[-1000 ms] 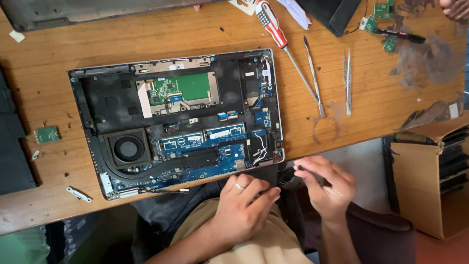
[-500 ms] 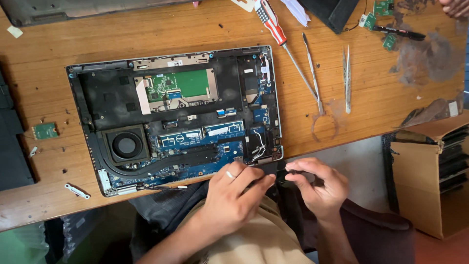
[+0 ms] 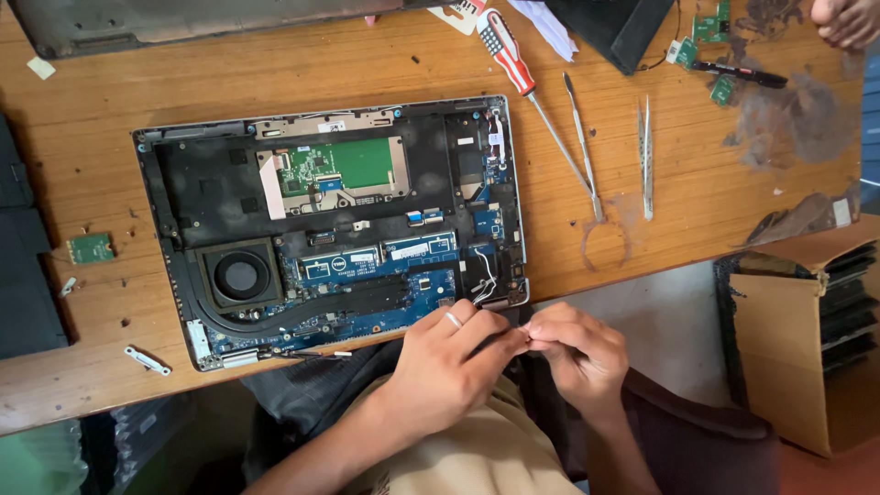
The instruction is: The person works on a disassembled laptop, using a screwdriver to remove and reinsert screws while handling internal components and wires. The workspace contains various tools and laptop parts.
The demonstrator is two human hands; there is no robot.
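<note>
An opened laptop [image 3: 229, 174] lies bottom-up on the wooden table [image 3: 642, 247], showing a fan [image 3: 238, 275], blue circuit boards and a green board. My left hand [image 3: 454, 367], with a ring on one finger, and my right hand [image 3: 582, 353] meet fingertip to fingertip just off the table's front edge, next to the laptop's near right corner. Together they pinch a small item that the fingers almost wholly hide. Both hands hover over my lap.
A red-and-white screwdriver [image 3: 502, 46], a metal pry tool [image 3: 582, 147] and tweezers [image 3: 645, 156] lie right of the laptop. A small green card [image 3: 90, 247] and a metal bracket [image 3: 147, 360] lie at left. A cardboard box [image 3: 807, 357] stands at right. Another person's hand [image 3: 848, 18] shows top right.
My two hands have come together; the right hand's thin dark piece is now hidden between the pinched fingertips. The view has shifted slightly.
</note>
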